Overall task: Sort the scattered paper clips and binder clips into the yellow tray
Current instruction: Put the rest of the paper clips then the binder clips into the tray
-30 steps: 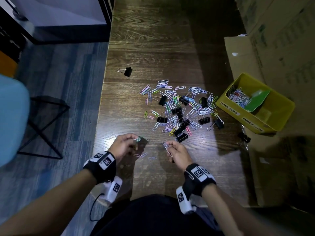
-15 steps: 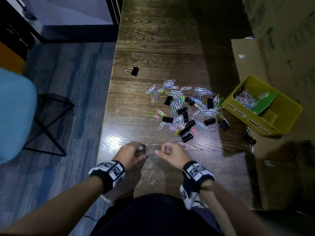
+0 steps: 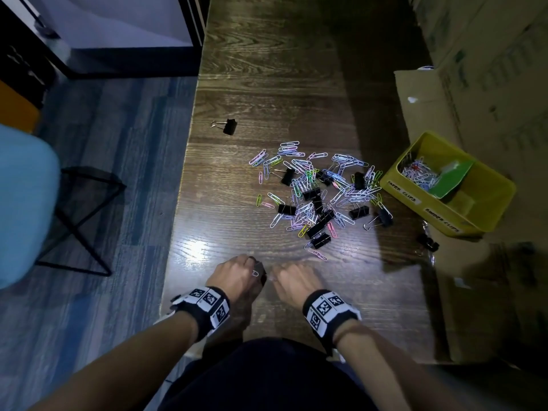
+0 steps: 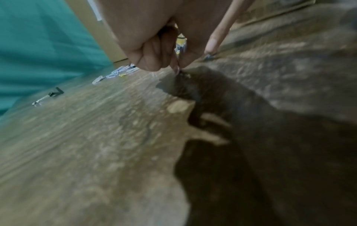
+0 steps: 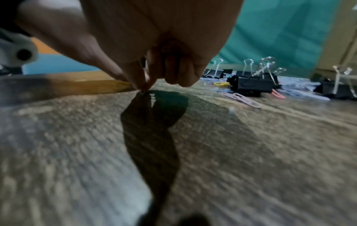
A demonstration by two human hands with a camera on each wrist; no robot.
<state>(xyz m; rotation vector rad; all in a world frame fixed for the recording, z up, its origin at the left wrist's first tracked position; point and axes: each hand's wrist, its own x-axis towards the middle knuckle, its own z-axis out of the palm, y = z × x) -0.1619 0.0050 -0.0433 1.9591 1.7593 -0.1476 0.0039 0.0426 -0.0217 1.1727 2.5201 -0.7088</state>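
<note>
Pinching paper clips, both hands' fingers (image 3: 254, 264) work near the clip pile (image 3: 318, 195); yellow tray (image 3: 486, 200) sits beyond.

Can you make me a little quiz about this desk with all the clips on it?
1. True or false: the yellow plastic tray already has paper clips in one compartment.
2. Which lies farthest from the mixed pile of coloured paper clips and black binder clips? A) the lone black binder clip near the dark wooden table's left edge B) the green card in the tray
3. Fill in: both the left hand and the right hand are at the table's ____ edge, near or far?

Key: 1 true; 2 A; 3 near.
</note>
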